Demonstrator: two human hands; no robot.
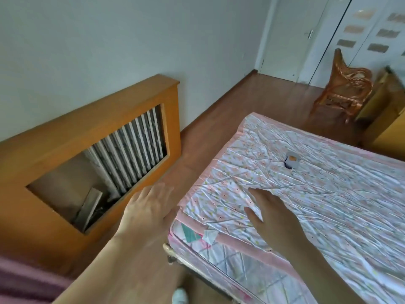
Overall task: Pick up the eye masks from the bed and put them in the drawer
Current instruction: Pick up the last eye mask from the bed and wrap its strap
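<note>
A small grey eye mask (292, 161) with an orange patch and a dark strap lies on the bed (328, 194), which has a pink-bordered floral cover. My right hand (274, 213) reaches out over the near corner of the bed, fingers straight, short of the mask and holding nothing. My left hand (148, 210) hovers over the floor beside the bed corner, fingers relaxed and empty. No drawer is plainly visible.
A wooden radiator cover (87, 139) stands against the left wall. A wicker chair (344, 88) and yellow wooden furniture (388, 119) sit at the far right. A white door (291, 36) is at the back. Wooden floor (230, 102) runs between wall and bed.
</note>
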